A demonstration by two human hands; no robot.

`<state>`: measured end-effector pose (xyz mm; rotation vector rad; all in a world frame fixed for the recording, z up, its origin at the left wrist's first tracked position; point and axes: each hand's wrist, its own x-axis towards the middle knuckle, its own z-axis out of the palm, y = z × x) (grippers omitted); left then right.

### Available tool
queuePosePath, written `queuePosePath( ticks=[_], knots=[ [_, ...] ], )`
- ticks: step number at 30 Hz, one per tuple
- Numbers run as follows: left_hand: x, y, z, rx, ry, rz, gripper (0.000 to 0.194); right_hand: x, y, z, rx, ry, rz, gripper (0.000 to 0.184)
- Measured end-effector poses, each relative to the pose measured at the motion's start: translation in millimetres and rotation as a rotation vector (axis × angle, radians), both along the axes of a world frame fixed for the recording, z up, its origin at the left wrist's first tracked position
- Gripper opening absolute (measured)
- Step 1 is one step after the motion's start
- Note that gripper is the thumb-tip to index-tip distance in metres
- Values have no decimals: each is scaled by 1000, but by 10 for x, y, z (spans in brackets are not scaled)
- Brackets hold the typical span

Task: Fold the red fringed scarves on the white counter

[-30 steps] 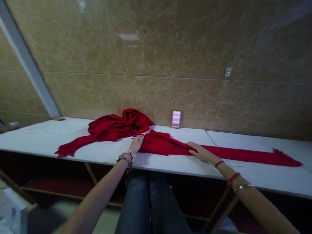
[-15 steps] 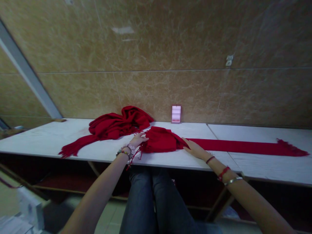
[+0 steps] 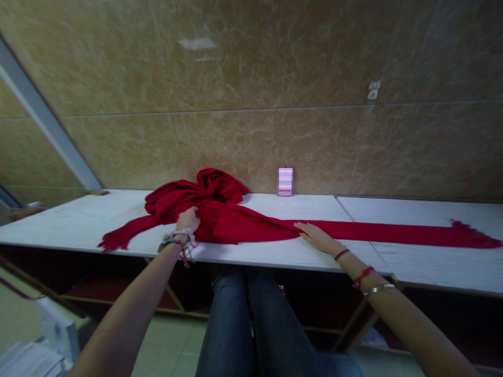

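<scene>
Fingers of the left hand (image 3: 188, 219): being curled together and clamped on the left end of a red scarf (image 3: 243, 225). Fingers of the right hand (image 3: 316, 237): being held straight and nearly together, not clamped, their tips being laid on the scarf where its folded part is being narrowed to a point.

Left wrist: being ringed by mixed bracelets (image 3: 178, 240). Right forearm: being ringed by a thin dark band (image 3: 341, 254), a red bracelet (image 3: 363, 277) and a silver bangle (image 3: 379, 290).

Scarf: being spread along the white tabletop (image 3: 275, 256), between front and back edges, its flat strip being carried rightward across a seam to a fringed end. Second red cloth (image 3: 184, 196): being heaped by the back edge, left of centre, a fringed tail being trailed toward the front edge; its lower right side is being met by the scarf.

Phone-like item (image 3: 285, 180), screen blurred: being propped upright at the back edge against the marbled wall (image 3: 275, 136). Small brown piece (image 3: 98, 192): being kept near the back left corner. Denim-clad legs (image 3: 231, 324): being placed below the front edge, before open shelving (image 3: 314, 303).
</scene>
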<state>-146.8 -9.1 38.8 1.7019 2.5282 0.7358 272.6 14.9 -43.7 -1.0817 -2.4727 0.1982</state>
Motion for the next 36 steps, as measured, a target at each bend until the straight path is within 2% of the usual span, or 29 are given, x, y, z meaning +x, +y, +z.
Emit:
queuePosePath(
  ticks=[4, 6, 9, 14, 16, 18, 21, 25, 30, 36],
  knots=[
    [-222, -188, 28, 31, 327, 235, 38, -14, -19, 12, -7, -10, -15, 41],
    [-220, -225, -28, 76, 412, 224, 46, -22, -26, 12, -10, -12, -20, 40],
    [-30, -181, -131, 139, 486, 33, 56, -31, -26, -1, 4, 0, -8, 40],
    [558, 42, -232, 114, 539, -530, 59, -29, -17, -20, 55, -16, 16, 40],
    [802, 106, -289, 72, 528, -694, 57, -25, -15, -18, 66, -18, 25, 40],
    [1015, 132, -381, 22, 457, -745, 57, -21, -12, -16, 74, -14, 30, 40],
    [1185, 130, -555, -37, 303, -695, 61, -17, 1, -18, 76, -26, 30, 40],
    [1015, 159, -690, 0, 286, -657, 55, -21, 16, -21, 68, -69, 46, 39],
    [608, 215, -681, 103, 462, -632, 47, -51, -7, -12, 78, -134, 84, 39],
    [325, 245, -657, 152, 592, -639, 48, -147, -72, 28, 86, -154, 118, 39]
  ],
)
